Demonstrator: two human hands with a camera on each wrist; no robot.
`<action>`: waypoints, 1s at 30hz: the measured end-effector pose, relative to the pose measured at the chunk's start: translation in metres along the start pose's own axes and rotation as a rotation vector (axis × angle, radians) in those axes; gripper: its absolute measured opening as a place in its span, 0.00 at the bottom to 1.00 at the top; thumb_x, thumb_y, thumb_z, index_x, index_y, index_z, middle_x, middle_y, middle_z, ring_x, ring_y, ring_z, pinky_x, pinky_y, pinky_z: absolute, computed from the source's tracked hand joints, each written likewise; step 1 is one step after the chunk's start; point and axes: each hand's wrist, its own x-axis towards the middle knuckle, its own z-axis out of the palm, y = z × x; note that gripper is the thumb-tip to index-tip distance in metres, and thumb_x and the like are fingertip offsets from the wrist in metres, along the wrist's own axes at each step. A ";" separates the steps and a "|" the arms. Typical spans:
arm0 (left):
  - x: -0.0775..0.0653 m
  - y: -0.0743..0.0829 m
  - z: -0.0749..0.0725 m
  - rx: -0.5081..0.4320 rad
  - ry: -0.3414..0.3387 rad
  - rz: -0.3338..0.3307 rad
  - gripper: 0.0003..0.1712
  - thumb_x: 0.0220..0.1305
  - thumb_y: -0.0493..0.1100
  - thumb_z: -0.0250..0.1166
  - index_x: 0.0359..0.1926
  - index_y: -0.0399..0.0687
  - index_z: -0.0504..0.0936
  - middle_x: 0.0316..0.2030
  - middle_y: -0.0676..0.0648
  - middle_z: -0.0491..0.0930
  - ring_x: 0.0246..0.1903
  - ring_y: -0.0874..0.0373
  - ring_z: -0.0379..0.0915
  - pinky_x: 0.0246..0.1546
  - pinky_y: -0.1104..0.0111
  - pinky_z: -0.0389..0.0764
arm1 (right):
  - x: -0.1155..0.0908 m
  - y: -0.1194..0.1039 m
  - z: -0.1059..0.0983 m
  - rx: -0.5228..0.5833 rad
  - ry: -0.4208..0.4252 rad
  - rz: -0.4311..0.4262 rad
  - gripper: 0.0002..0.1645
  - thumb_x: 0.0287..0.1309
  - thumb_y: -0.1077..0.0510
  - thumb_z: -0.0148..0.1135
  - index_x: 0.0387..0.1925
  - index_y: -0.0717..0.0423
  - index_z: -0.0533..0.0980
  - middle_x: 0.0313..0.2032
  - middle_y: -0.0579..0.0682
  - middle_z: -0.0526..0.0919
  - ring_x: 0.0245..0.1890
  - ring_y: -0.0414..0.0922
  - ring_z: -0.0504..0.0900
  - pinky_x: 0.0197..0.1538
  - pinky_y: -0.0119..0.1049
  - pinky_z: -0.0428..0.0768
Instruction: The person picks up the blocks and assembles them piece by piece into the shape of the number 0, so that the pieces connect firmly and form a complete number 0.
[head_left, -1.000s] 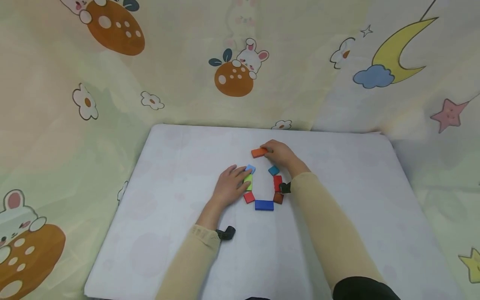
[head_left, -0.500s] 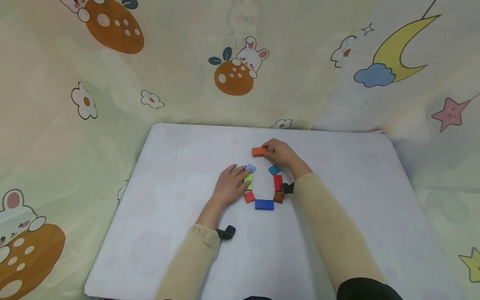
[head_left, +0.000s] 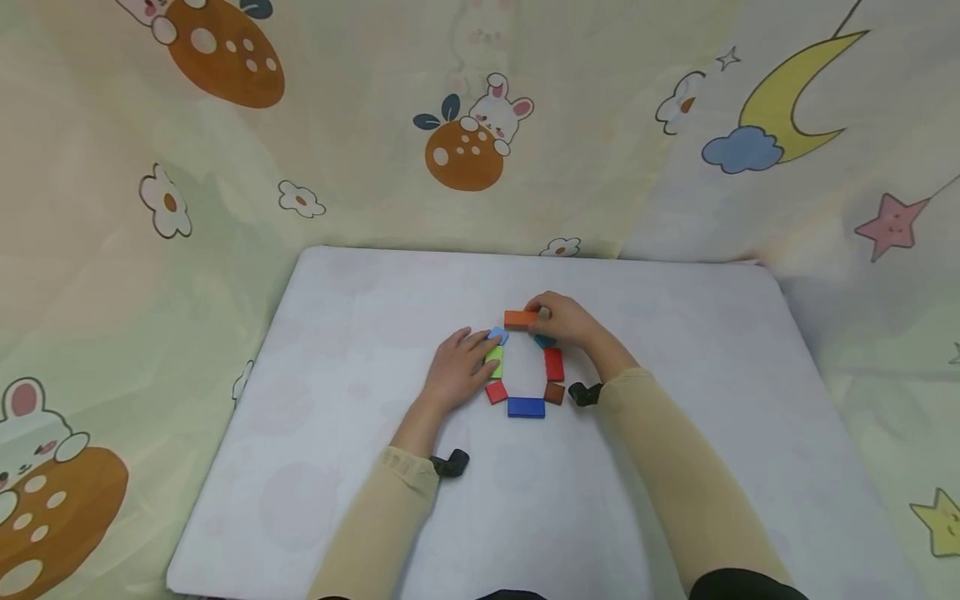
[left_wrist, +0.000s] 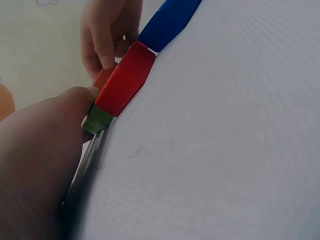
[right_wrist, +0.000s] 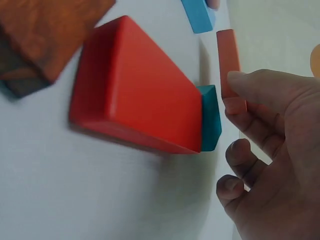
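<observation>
A ring of flat coloured blocks lies mid-table. My right hand (head_left: 551,319) pinches the orange block (head_left: 519,317) at the ring's far side, thumb on its end (right_wrist: 227,60). Just under that hand sit the teal block (right_wrist: 211,117) and a long red block (head_left: 553,364). My left hand (head_left: 459,367) lies flat, its fingers resting on the light blue block (head_left: 498,336) and the green block (head_left: 495,361). A small red block (head_left: 496,392), a blue block (head_left: 526,407) and a brown block (head_left: 554,392) close the near side.
The white table (head_left: 337,317) has its far edge against a cartoon-print cloth backdrop (head_left: 465,150). Its left edge drops off near my left sleeve (head_left: 375,525). Black wrist cameras (head_left: 451,462) sit at both cuffs.
My right hand has drawn the orange block toward me, down to the gap between the light blue and teal blocks. The left hand has stayed put.
</observation>
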 end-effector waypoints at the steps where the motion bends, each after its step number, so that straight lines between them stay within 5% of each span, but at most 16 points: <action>1: 0.000 -0.001 0.001 0.000 -0.001 -0.005 0.31 0.73 0.64 0.47 0.74 0.70 0.60 0.73 0.56 0.62 0.76 0.49 0.50 0.75 0.52 0.55 | 0.000 0.000 0.002 0.009 0.001 0.012 0.22 0.62 0.51 0.63 0.57 0.47 0.75 0.61 0.51 0.75 0.57 0.52 0.72 0.63 0.54 0.75; 9: 0.000 -0.004 0.003 -0.007 0.009 -0.016 0.31 0.73 0.64 0.48 0.74 0.71 0.62 0.73 0.56 0.63 0.75 0.49 0.51 0.75 0.52 0.55 | 0.006 0.005 0.013 0.021 -0.012 0.071 0.22 0.62 0.52 0.62 0.57 0.46 0.75 0.62 0.52 0.73 0.57 0.53 0.71 0.60 0.52 0.78; 30: 0.001 -0.005 0.002 -0.032 0.019 -0.015 0.31 0.72 0.64 0.49 0.73 0.70 0.63 0.72 0.55 0.64 0.75 0.49 0.51 0.74 0.51 0.57 | 0.002 0.002 0.013 0.014 -0.005 0.055 0.21 0.63 0.53 0.59 0.57 0.48 0.75 0.62 0.53 0.72 0.58 0.54 0.71 0.61 0.52 0.76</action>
